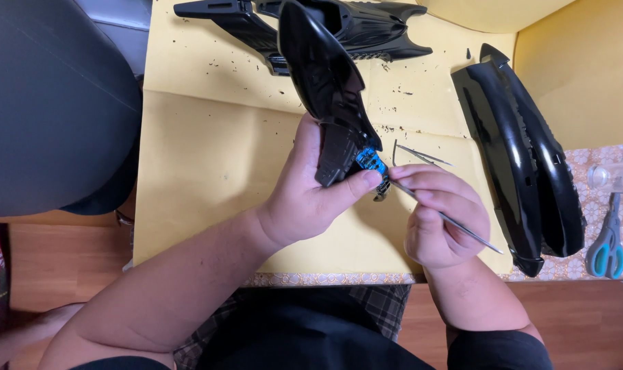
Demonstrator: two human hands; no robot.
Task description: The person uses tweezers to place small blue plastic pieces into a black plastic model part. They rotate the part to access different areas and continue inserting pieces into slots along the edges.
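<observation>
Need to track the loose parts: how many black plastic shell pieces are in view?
3. One shell piece is held up in the left hand; one lies at the top of the yellow paper; one long piece lies at right. Smaller ones may be hidden.

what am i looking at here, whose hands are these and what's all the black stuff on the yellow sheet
One picture, taken from a camera worn on a person's head, looking down at their own two bare hands. The left hand holds up a glossy black plastic shell with a small blue part at its lower end. The right hand holds a thin metal tool whose tip meets that blue part. Beneath lies yellow paper dotted with dark crumbs. On it rest another black piece at the top, a long black panel on the right, and tweezers. Scissors lie at the far right.
</observation>
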